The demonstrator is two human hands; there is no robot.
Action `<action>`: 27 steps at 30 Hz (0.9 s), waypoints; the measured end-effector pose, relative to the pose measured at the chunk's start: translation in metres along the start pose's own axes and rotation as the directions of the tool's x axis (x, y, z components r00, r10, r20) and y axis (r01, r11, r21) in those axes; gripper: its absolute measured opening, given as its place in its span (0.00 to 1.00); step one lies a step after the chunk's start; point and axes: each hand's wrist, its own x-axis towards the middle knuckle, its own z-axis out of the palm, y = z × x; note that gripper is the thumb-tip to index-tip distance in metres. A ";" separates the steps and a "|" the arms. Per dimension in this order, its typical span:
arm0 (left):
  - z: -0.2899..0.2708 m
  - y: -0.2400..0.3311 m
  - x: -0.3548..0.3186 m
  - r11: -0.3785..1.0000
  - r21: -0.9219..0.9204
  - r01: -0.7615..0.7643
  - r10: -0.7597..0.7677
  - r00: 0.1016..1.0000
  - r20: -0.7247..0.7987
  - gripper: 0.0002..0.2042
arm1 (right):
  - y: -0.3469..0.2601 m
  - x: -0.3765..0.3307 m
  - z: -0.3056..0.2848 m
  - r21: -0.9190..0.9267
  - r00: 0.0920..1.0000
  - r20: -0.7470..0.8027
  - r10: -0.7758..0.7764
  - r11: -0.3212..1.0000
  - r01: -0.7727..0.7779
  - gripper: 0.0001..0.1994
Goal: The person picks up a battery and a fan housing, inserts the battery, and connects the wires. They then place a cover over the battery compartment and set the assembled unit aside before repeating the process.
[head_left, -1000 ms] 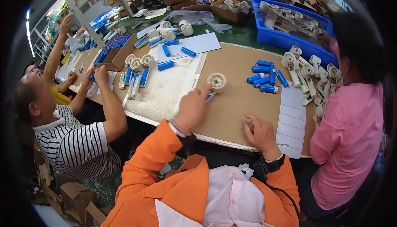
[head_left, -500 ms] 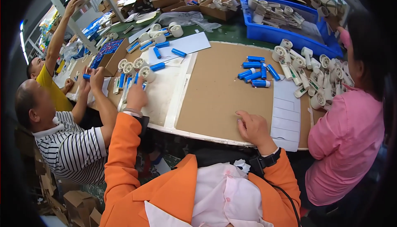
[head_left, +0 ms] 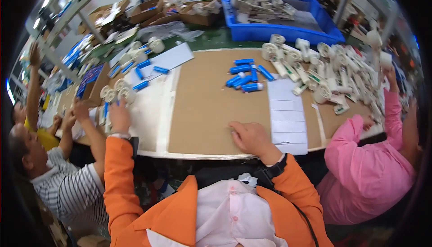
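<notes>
On the left, my left hand [head_left: 119, 117] reaches forward to a group of white cup-shaped plastic parts with handles [head_left: 127, 95]. A finger stretches up against the nearest cup; nothing shows gripped, though the palm side is hidden. Blue cylindrical battery packs [head_left: 140, 85] lie just beyond it. My right hand [head_left: 251, 137] rests on the brown cardboard sheet [head_left: 211, 103] near the front edge, fingers loosely bent and apart, holding nothing. Ahead of it lies a cluster of several blue battery packs [head_left: 243, 80], beside a white sheet with ruled lines [head_left: 288, 116].
White plastic parts [head_left: 321, 92] are heaped at right, before a blue bin [head_left: 283, 33] with more parts. A co-worker in a pink sleeve [head_left: 360, 166] lifts a white part at right. Another co-worker in stripes [head_left: 67, 179] works at left by a cardboard box [head_left: 94, 89].
The whole view has swung to the right, so the table appears shifted left. My left hand stays at the white cups, my right hand on the cardboard. The pink-sleeved co-worker's raised white part now shows.
</notes>
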 end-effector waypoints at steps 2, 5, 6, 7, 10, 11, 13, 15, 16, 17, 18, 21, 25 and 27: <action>-0.013 0.027 -0.003 0.984 0.119 -0.135 0.149 0.981 -0.120 0.27 | 0.003 0.002 0.000 0.034 1.000 0.005 -0.003 0.999 0.003 0.11; -0.035 0.050 0.001 0.959 0.170 -0.225 0.261 0.937 -0.232 0.25 | -0.002 0.006 0.000 0.071 0.999 -0.001 -0.037 0.997 0.037 0.09; -0.038 0.059 0.011 0.945 0.140 -0.296 0.324 0.904 -0.279 0.24 | -0.001 0.005 0.000 0.061 0.999 -0.008 -0.036 0.997 0.036 0.09; -0.035 0.061 0.025 0.947 0.143 -0.287 0.317 0.907 -0.279 0.24 | 0.000 0.005 -0.001 0.052 0.999 -0.015 -0.036 0.998 0.036 0.08; -0.009 0.066 0.062 0.951 0.126 -0.284 0.296 0.951 -0.087 0.25 | -0.001 0.004 -0.002 0.070 0.999 0.001 -0.032 0.997 0.032 0.07; -0.002 0.065 0.070 0.966 0.096 -0.239 0.241 0.971 -0.006 0.26 | -0.002 0.005 -0.002 0.077 1.000 0.007 -0.028 0.997 0.027 0.07; 0.006 0.066 0.085 0.989 0.045 -0.142 0.133 0.978 0.159 0.27 | -0.004 0.005 -0.002 0.080 1.000 0.009 -0.028 0.996 0.027 0.07; 0.011 0.065 0.097 0.986 -0.012 -0.164 0.164 0.971 0.173 0.28 | -0.005 0.006 -0.002 0.084 1.000 0.017 -0.016 0.996 0.015 0.06; 0.013 0.063 0.104 0.980 -0.068 -0.187 0.197 0.962 0.189 0.28 | -0.005 0.007 -0.002 0.086 1.000 0.016 -0.021 0.996 0.020 0.06; 0.014 0.060 0.110 0.970 -0.124 -0.208 0.230 0.952 0.202 0.29 | -0.005 0.009 -0.003 0.082 0.999 0.026 -0.019 0.997 0.016 0.06; 0.015 0.061 0.115 0.971 -0.124 -0.206 0.229 0.952 0.204 0.29 | -0.006 0.009 -0.004 0.075 0.999 0.039 -0.011 0.997 0.008 0.06; 0.016 0.068 0.130 0.978 -0.076 -0.193 0.202 0.971 0.128 0.32 | -0.004 0.009 -0.006 0.065 0.999 0.049 0.002 0.998 -0.005 0.05; 0.023 0.060 0.171 0.949 -0.314 0.030 0.032 0.981 0.189 0.33 | -0.004 0.012 -0.007 0.057 0.999 0.036 0.005 0.998 -0.007 0.05; 0.034 0.056 0.187 0.950 -0.311 0.002 0.049 0.986 0.158 0.32 | -0.006 0.012 -0.008 0.057 0.999 0.049 -0.001 0.998 -0.002 0.05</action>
